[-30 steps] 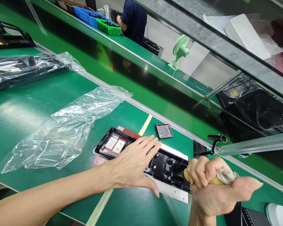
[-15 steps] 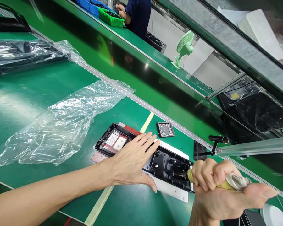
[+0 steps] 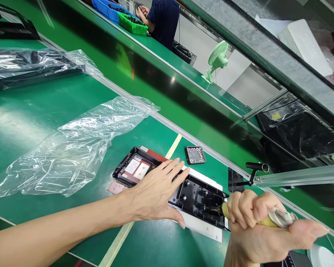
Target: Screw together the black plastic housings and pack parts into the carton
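Note:
A long black plastic housing [image 3: 196,196] lies on a white and red board [image 3: 203,226] on the green bench. Across the middle of the housing rests my left hand [image 3: 157,189], flat with its fingers stretched out. My right hand [image 3: 256,218] is wrapped round the yellow handle of a screwdriver [image 3: 225,210], with pale cloth at its rear end. The tool's dark shaft points left into the right part of the housing; its tip is hard to make out. Behind the housing sits a small black tray [image 3: 195,155] of small metal screws.
Clear plastic bags [image 3: 72,148] lie at the left. A metal rail [image 3: 167,124] runs behind the work, and a metal bar [image 3: 300,179] with a black bracket [image 3: 253,172] is at the right. Farther back are a green fan [image 3: 217,57], bins [image 3: 132,26] and a person [image 3: 164,18].
The view has shifted very slightly. Both hands and the screwdriver hold nearly the same places on the housing. The distant person's hands have moved a little.

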`<state>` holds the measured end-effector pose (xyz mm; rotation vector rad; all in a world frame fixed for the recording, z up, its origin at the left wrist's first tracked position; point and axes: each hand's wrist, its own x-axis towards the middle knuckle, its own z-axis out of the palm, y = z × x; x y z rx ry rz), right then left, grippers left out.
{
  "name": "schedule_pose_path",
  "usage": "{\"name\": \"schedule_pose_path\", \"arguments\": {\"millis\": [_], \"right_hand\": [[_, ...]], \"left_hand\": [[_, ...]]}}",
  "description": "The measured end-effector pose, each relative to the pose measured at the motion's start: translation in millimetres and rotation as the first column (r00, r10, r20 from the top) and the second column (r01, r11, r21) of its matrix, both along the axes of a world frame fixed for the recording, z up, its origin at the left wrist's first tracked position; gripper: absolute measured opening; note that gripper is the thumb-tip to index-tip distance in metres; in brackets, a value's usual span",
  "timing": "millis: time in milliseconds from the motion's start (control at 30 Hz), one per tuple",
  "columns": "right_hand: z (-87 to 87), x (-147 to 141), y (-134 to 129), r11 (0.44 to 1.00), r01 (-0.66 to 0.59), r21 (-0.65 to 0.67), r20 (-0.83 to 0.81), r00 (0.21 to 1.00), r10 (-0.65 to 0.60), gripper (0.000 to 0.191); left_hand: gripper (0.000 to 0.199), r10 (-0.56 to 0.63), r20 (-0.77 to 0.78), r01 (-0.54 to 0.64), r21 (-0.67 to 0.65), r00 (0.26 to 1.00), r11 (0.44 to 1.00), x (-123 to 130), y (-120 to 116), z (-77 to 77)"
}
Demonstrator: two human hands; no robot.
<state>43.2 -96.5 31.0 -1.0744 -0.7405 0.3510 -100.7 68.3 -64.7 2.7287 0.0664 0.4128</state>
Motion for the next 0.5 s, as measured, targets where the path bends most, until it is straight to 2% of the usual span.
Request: {"name": "schedule_pose_path", "arguments": {"millis": [500], "right_hand": [[-1.6,1.7,-3.7,1.000,-0.010,0.012,-0.021,1.000,0.010,0.076]], "left_hand": [[0.128,0.001,0.013,-0.001,0.004,1.000,1.000,0.8,0.0,0.0]]}}
